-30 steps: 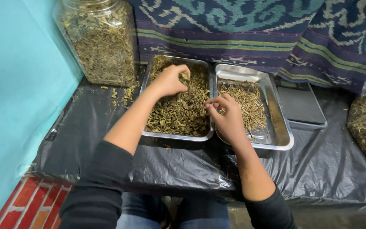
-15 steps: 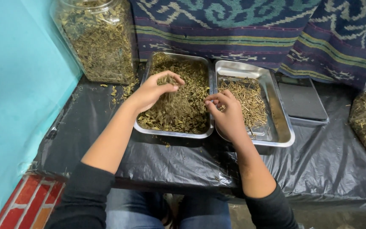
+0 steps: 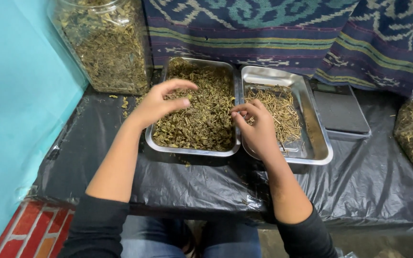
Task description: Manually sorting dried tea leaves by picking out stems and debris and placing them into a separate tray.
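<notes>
Soft, even overhead light; glare on the right steel tray (image 3: 311,119) and black plastic sheet (image 3: 359,181); sharp centre, edges slightly bowed.

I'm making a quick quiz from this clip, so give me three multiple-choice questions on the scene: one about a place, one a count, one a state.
1. Where is the big clear jar?
A. right of the trays
B. behind the left tray's left corner
C. on the floor

2. How many metal trays lie side by side?
A. one
B. two
C. four

3. How is the left hand?
A. loosely cupped over the left tray
B. flat on the black sheet
C. clenched round the jar

Answers: 1 B, it stands at the back left beside the turquoise wall. 2 B, the left tray and the right tray. 3 A, its fingers curl above the dried leaves.
</notes>
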